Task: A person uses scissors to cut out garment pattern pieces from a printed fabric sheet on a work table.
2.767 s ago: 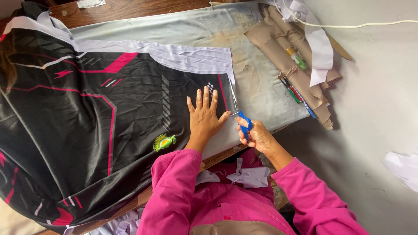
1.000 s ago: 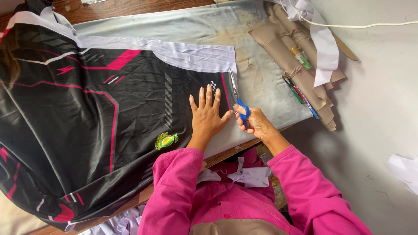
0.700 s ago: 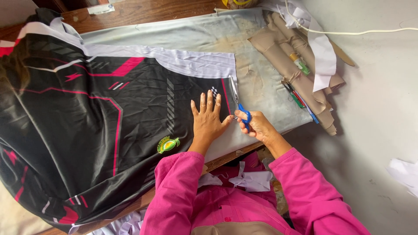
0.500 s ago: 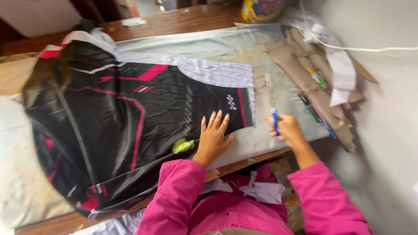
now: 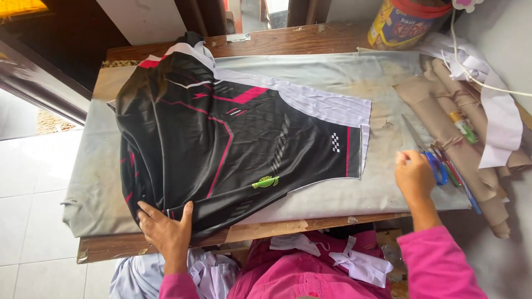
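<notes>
The step in hand appears to be the shifting of the cut cloth: the black, pink and white printed jersey fabric (image 5: 221,144) lies spread over the grey cloth-covered wooden table (image 5: 388,105), from the far left corner down to the near edge. Its lower left fold is gripped at the near edge by the left hand (image 5: 165,228), whose fingers are curled onto the bunched fabric with the thumb raised alongside, the pink sleeve just showing below.

The blue-handled scissors (image 5: 429,155) lie on the table near the right edge, just beside the rolls of brown pattern paper (image 5: 449,138). The right hand (image 5: 413,176) rests just left of the handles, loosely curled; whether the handles are touched cannot be told, but nothing is pinched in it. The forearm runs up from the near right corner.

A next move would likely call for a firm 2-handed hold on the fabric, so that it is not dragged off the near edge.
</notes>
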